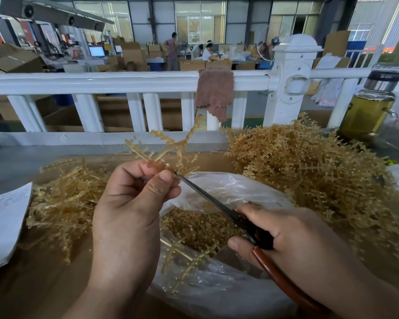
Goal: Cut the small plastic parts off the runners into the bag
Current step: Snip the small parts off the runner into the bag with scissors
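My left hand (134,196) pinches a runner (168,146) above the bag (228,185); my right hand (293,231) grips the scissors (207,194), tips at its stem. Cut parts (200,226) carpet the bag's bottom. Seemingly stripped runners (62,203) lie left of the bag, a big uncut heap (309,169) right of it. Plenty left, I reckon.

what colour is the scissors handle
Reddish-brown; the scissors handle in the right hand shows best in the head view.

scissors (205,195) handles partly hidden by right hand (297,238); paper (2,222) cut off at left.
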{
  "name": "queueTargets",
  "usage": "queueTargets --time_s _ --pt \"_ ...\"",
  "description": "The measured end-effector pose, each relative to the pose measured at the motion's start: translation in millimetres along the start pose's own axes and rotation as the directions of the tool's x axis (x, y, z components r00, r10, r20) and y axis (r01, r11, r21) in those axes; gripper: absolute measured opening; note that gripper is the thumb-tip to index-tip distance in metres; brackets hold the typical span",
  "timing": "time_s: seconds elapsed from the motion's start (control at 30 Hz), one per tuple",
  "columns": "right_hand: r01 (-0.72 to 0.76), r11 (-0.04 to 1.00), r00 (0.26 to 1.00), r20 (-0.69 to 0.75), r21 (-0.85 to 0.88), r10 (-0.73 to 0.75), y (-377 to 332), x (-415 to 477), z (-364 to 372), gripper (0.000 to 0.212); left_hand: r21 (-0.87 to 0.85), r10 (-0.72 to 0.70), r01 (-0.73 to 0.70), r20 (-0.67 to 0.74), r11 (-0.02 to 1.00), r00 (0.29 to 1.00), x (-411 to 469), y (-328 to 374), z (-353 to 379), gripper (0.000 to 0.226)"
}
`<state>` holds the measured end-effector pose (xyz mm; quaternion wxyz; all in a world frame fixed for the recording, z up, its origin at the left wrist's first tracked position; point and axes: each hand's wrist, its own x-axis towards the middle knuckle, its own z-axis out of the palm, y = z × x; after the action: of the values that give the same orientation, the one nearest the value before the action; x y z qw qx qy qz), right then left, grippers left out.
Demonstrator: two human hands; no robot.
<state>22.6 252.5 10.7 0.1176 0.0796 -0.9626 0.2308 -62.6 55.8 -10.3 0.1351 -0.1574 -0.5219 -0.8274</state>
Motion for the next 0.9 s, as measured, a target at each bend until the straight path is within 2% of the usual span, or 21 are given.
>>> queueTargets --time_s 0.33,0.5,0.9 --pt "-0.068 0.997 0.997 0.025 0.035 0.067 -2.6 -1.4 0.8 0.076 -0.169 -0.135 0.136 0.017 0.976 0.991 -0.1 2.9 5.1 0.01" --pt "-0.126 0.99 0.992 0.037 0.06 0.124 -5.4 -0.8 2.3 0.072 -0.216 -0.184 0.193 0.061 0.957 0.981 -1.0 3.1 5.6 0.006" --pt "-0.125 0.992 0.991 0.053 0.005 0.125 -3.9 -1.5 2.9 0.07 -0.275 -0.284 0.3 0.097 0.914 0.954 -1.8 -0.7 8.6 0.007"
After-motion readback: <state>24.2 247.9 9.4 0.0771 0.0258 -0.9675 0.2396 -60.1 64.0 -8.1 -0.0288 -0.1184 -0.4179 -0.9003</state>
